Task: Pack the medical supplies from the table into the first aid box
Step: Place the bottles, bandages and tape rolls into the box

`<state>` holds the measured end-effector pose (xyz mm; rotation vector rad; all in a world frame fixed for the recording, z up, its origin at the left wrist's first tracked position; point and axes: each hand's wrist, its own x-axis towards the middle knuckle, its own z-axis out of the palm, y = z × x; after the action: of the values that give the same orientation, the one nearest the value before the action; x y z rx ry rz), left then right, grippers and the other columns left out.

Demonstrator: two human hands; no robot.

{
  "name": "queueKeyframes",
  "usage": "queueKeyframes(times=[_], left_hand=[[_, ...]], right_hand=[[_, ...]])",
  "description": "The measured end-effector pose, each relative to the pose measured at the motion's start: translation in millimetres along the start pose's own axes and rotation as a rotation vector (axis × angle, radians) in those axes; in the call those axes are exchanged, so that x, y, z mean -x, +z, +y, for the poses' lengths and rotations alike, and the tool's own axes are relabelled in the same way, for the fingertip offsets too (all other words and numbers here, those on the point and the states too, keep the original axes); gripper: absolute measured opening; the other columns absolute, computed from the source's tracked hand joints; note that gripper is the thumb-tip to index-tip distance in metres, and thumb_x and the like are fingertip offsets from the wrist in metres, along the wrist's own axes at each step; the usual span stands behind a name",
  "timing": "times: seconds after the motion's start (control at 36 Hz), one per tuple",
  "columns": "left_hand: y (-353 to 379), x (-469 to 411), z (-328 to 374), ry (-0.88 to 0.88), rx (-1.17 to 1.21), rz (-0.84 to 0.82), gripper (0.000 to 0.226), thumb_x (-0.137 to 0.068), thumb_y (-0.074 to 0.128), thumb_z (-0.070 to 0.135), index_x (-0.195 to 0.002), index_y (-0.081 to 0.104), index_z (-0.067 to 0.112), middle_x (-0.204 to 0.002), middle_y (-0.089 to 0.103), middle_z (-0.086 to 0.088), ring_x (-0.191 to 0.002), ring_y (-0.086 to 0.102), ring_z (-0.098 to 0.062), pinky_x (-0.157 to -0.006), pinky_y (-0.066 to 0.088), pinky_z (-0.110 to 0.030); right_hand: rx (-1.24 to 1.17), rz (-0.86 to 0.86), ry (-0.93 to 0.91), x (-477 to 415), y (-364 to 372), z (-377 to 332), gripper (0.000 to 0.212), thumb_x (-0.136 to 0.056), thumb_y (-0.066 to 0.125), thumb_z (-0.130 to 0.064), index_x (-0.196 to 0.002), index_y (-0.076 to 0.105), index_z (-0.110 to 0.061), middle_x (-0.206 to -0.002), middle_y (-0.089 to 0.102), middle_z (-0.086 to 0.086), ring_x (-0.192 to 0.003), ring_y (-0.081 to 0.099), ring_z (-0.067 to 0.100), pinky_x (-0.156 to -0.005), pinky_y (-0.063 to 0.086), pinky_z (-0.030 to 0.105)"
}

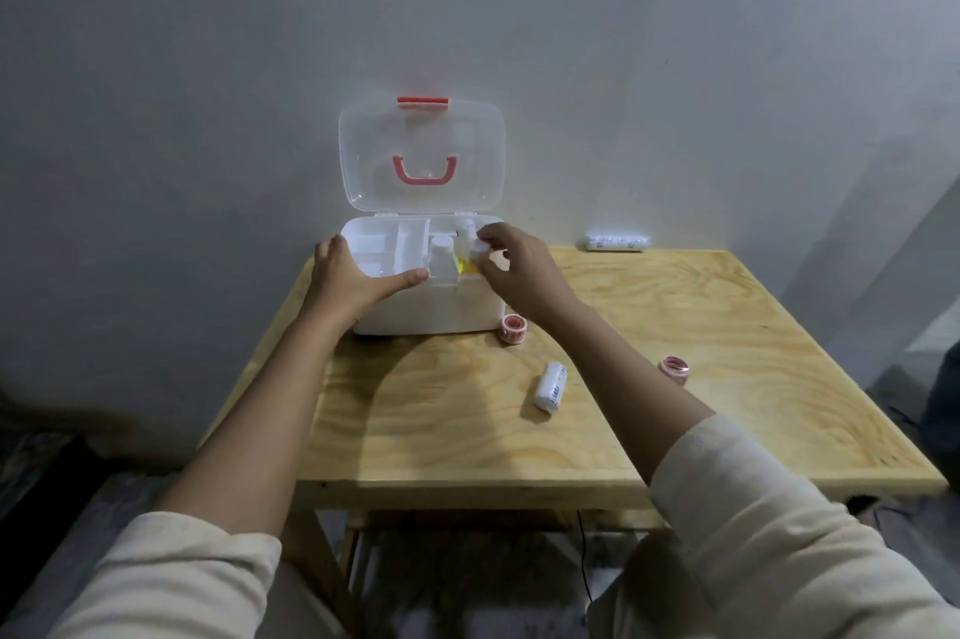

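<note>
The white first aid box (431, 311) stands open on the wooden table (675, 326), its clear lid (421, 155) with a red handle leaning back against the wall. My left hand (353, 277) rests on the box's front left rim, thumb along the edge. My right hand (514, 264) is over the box's right side, fingers closed on a small bottle with yellow liquid (470, 256). A white bottle (441, 256) stands upright in the box. On the table lie a bandage roll (550, 386), two red tape rolls (513, 325) (674, 368), and a wrapped bandage (617, 241) by the wall.
The box has an inner tray with dividers (384, 243) on its left side. A grey wall rises right behind the table. A dark cable (584, 560) hangs below the table's front edge.
</note>
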<state>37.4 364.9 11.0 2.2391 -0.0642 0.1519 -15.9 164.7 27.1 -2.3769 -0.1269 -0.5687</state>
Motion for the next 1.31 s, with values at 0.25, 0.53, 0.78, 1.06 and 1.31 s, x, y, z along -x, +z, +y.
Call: queueKeyframes(times=[0.25, 0.53, 0.78, 1.06, 1.31], left_hand=[[10.4, 17.0, 5.4, -0.010, 0.003, 0.093, 0.111, -0.068, 0.081, 0.057, -0.148, 0.029, 0.000, -0.151, 0.030, -0.013, -0.141, 0.033, -0.028, -0.111, 0.035, -0.039], [8.1, 19.1, 8.1, -0.014, -0.045, 0.071, 0.110, -0.070, 0.079, 0.058, -0.148, 0.029, 0.000, -0.151, 0.030, -0.016, -0.144, 0.027, -0.029, -0.114, 0.029, -0.037], [3.8, 8.0, 18.4, -0.037, -0.216, 0.036, 0.121, -0.063, 0.071, 0.076, -0.149, 0.031, 0.000, -0.149, 0.037, -0.018, -0.143, 0.028, -0.032, -0.110, 0.035, -0.044], [0.8, -6.6, 20.7, -0.045, -0.400, -0.002, 0.119, -0.063, 0.060, 0.083, -0.149, 0.033, 0.006, -0.150, 0.038, -0.015, -0.141, 0.032, -0.032, -0.106, 0.038, -0.047], [3.1, -16.9, 14.9, -0.048, -0.454, -0.046, 0.124, -0.061, 0.054, 0.085, -0.154, 0.024, 0.008, -0.157, 0.029, -0.011, -0.145, 0.026, -0.028, -0.111, 0.032, -0.046]], right_hand=[[0.060, 0.206, 0.309, 85.8, 15.9, 12.0, 0.036, -0.091, 0.050, -0.024, -0.124, 0.048, -0.009, -0.127, 0.051, 0.010, -0.120, 0.045, 0.025, -0.097, 0.038, 0.033], [0.308, -0.057, 0.321, 119.9, 8.2, 48.5, 0.050, -0.097, 0.037, -0.032, -0.142, 0.030, -0.010, -0.146, 0.037, 0.012, -0.133, 0.037, 0.028, -0.108, 0.032, 0.037], [0.274, -0.182, 0.263, 67.1, -15.9, 101.2, 0.045, -0.098, 0.036, -0.023, -0.141, 0.032, -0.011, -0.145, 0.038, 0.009, -0.128, 0.043, 0.028, -0.101, 0.039, 0.038], [0.441, -0.153, 0.289, -10.6, -25.0, 165.2, 0.058, -0.097, 0.036, -0.039, -0.146, 0.020, -0.013, -0.153, 0.020, 0.017, -0.142, 0.020, 0.031, -0.116, 0.021, 0.044], [0.421, -0.097, 0.309, -55.1, -31.8, 205.8, 0.055, -0.093, 0.046, -0.035, -0.138, 0.030, -0.007, -0.143, 0.030, 0.018, -0.136, 0.029, 0.032, -0.112, 0.025, 0.040]])
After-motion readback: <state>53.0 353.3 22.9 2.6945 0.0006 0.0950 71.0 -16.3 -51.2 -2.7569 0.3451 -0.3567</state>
